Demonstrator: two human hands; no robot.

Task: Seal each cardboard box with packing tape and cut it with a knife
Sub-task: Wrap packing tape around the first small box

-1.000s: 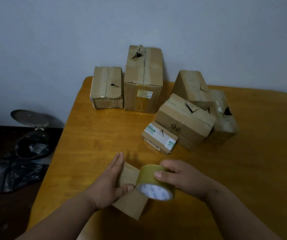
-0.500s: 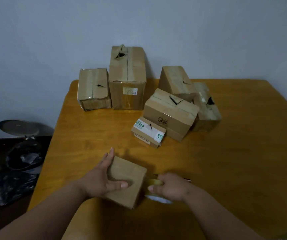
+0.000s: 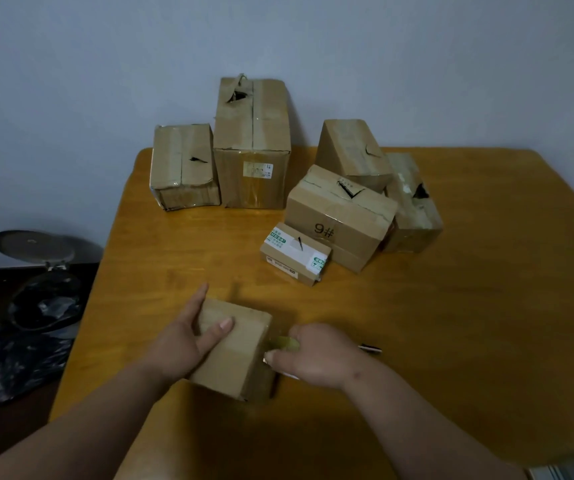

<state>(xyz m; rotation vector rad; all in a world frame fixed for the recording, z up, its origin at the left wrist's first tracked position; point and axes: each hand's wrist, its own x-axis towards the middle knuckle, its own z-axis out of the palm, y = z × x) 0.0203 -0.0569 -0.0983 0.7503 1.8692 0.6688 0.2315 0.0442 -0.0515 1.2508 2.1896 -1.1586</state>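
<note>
Six boxes (image 3: pixel 339 216) waiting at the table's (image 3: pixel 486 306) back, one box (image 3: pixel 235 348) near, pinned flat-fingered by left hand (image 3: pixel 181 344), right hand (image 3: pixel 316 355) curled round tape (image 3: pixel 287 342) at its side: taping likely underway, next probably calling for knife (image 3: pixel 370 348) beside right wrist.

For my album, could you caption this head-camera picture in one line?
Left hand steadies a small brown cardboard box on the orange wooden table while the right hand grips a yellowish tape roll.

Tape roll (image 3: pixel 287 342) now beside box (image 3: pixel 233 351)
</note>
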